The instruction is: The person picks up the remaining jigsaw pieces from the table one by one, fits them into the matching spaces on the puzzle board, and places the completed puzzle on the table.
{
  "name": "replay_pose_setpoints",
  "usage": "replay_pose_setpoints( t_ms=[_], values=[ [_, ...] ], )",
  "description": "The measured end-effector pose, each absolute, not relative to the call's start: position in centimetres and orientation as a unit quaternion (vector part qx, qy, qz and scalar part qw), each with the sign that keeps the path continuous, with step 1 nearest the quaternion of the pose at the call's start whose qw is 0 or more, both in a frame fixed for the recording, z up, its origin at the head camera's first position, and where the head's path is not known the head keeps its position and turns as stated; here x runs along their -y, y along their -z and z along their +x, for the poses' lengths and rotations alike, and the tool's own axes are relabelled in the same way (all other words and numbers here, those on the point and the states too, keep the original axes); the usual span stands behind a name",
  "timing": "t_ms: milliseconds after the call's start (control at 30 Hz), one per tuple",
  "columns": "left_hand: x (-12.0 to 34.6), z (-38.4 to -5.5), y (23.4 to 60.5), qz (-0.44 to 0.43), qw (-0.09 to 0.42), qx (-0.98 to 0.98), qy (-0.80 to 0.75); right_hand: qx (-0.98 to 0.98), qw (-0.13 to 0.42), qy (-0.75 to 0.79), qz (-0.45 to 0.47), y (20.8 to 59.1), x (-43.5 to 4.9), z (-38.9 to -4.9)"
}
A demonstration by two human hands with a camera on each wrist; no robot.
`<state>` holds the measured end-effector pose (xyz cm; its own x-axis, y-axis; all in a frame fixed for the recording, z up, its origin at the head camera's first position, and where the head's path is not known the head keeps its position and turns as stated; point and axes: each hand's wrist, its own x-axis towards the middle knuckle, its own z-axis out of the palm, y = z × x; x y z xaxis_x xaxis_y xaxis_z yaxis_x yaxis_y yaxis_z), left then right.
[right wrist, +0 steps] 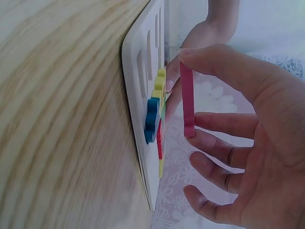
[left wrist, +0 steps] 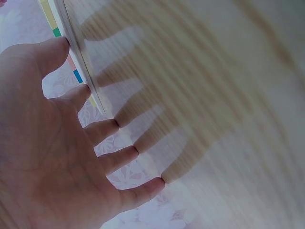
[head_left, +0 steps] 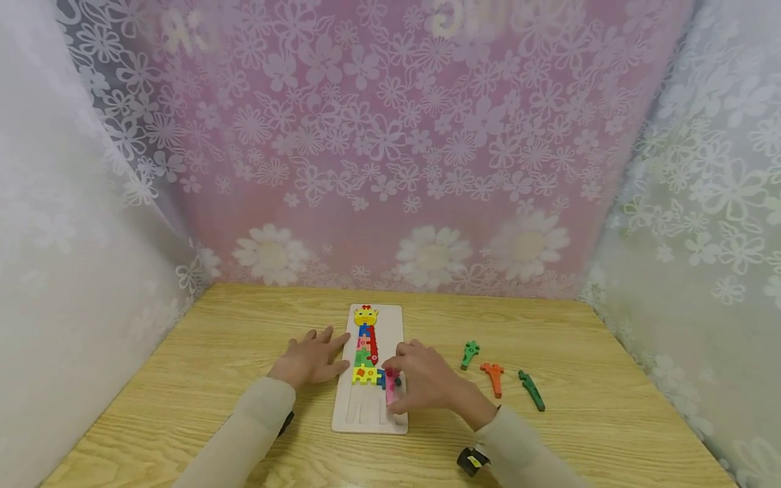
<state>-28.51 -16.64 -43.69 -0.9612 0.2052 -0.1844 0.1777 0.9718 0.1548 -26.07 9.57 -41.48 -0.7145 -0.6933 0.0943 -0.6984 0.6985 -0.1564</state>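
Observation:
A pale wooden puzzle board (head_left: 390, 325) lies on the table with a giraffe picture partly filled in. My right hand (head_left: 427, 376) pinches a pink puzzle piece (right wrist: 188, 100) between thumb and fingertips, just off the board's surface in the right wrist view. Beneath it, a blue piece (right wrist: 152, 119) sits at the giraffe's body beside a yellow piece (head_left: 365, 375). My left hand (head_left: 310, 357) is spread flat-fingered at the board's left side; its thumb and index finger touch the board's edge in the left wrist view, while other fingertips rest on the table.
Right of the board lie three loose pieces: a green one (head_left: 470, 354), an orange one (head_left: 491, 378) and a long dark green one (head_left: 532, 390). Recessed slots (head_left: 360, 412) show at the board's near end. A flowered curtain (head_left: 390, 169) hangs behind the wooden table (head_left: 244, 325).

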Motion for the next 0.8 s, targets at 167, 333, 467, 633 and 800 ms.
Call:
replay_pose_setpoints(
  t_ms=[167,333,467,633,800],
  values=[
    [16.8,-28.6,43.9,0.105,0.097,-0.988,-0.065,0.918,0.016,-0.095,0.384,41.4,-9.0,-25.8],
    [16.9,-28.6,44.0,0.112,0.093,-0.987,-0.062,0.915,0.021,-0.096,0.391,41.2,-8.6,-25.6],
    [17.0,-28.6,44.0,0.112,0.094,-0.987,-0.064,0.915,0.022,-0.091,0.392,41.2,-8.1,-25.5],
    [17.0,-28.7,44.0,0.112,0.092,-0.987,-0.065,0.92,0.01,-0.088,0.383,41.3,-7.6,-25.4],
    [16.9,-28.7,44.1,0.113,0.094,-0.987,-0.065,0.924,0.003,-0.087,0.373,41.4,-7.1,-25.1]
  ],
)
